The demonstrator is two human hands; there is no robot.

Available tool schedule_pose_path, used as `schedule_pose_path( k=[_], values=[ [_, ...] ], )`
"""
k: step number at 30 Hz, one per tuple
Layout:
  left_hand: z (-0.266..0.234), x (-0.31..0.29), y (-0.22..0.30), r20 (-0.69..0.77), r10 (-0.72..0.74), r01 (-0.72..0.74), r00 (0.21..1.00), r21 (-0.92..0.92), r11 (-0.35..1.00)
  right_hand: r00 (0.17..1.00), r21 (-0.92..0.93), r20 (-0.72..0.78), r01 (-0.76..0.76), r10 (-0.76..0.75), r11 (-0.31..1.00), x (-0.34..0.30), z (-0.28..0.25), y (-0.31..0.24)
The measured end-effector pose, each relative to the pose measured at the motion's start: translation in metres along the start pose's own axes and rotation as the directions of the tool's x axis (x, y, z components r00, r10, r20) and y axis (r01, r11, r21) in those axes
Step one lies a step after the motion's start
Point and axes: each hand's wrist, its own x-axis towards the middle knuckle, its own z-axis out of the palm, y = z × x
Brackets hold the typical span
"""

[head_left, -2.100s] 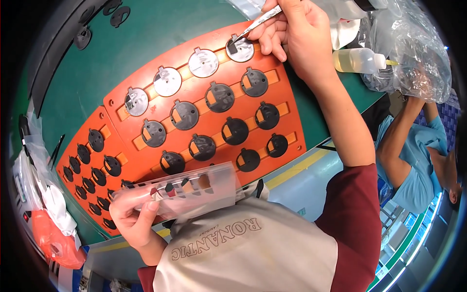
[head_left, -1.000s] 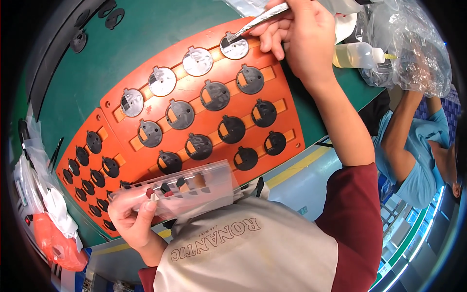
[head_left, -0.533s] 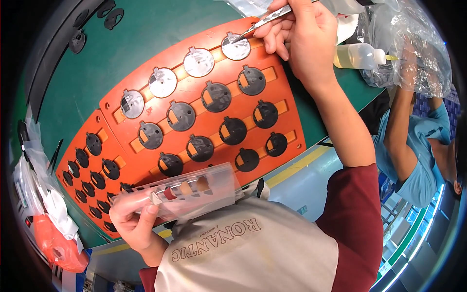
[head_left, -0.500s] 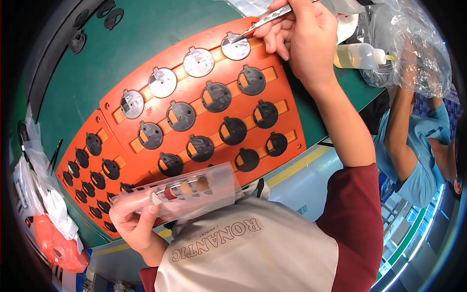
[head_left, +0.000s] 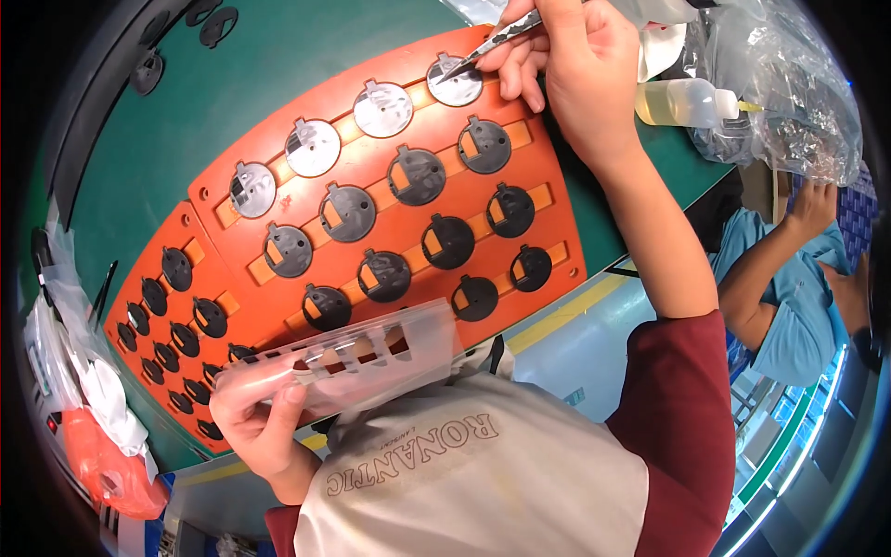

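Two hands are in use. The right hand (head_left: pixel 580 79) has its grip clamped on tweezers (head_left: pixel 509 35); the tip is positioned over the shiny disc (head_left: pixel 460 94) at the right end of the far row. The left hand (head_left: pixel 256 418) pinches a clear plastic sheet (head_left: pixel 427 357) with dark patches above the near edge of the orange board (head_left: pixel 561 229). Black discs (head_left: pixel 422 181) sit in rows on this board, which rests on the green counter (head_left: pixel 251 65). At right, a bottle (head_left: pixel 682 102) is beside a clear bag (head_left: pixel 798 93).
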Motion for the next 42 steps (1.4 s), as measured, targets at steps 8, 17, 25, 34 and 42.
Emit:
schedule_pose_path(
  k=[8,17,25,34,42],
  values=[
    [-0.015,-0.013,0.006,-0.021,0.007,-0.009,1.0,-0.084,0.996,0.735,0.516,0.323,0.392,-0.596,0.762,0.01,0.011,0.022],
    [-0.173,-0.088,-0.02,-0.292,0.332,-0.404,0.897,-0.233,0.885,0.887,-0.159,-0.115,0.427,-0.446,0.89,-0.041,0.072,-0.011],
    [-0.281,-0.123,-0.067,-0.202,0.283,-0.302,0.938,-0.071,0.951,0.71,0.004,0.021,0.704,-0.703,0.711,-0.101,0.133,-0.045],
    [-0.29,-0.1,-0.063,-0.135,0.326,-0.331,0.936,-0.015,0.944,0.805,-0.223,-0.125,0.546,-0.579,0.807,-0.16,0.197,-0.051],
    [-0.267,-0.114,-0.043,0.001,0.204,-0.204,0.979,0.085,0.975,0.828,0.351,0.41,0.244,-0.383,0.904,-0.145,0.291,-0.033]
  ],
)
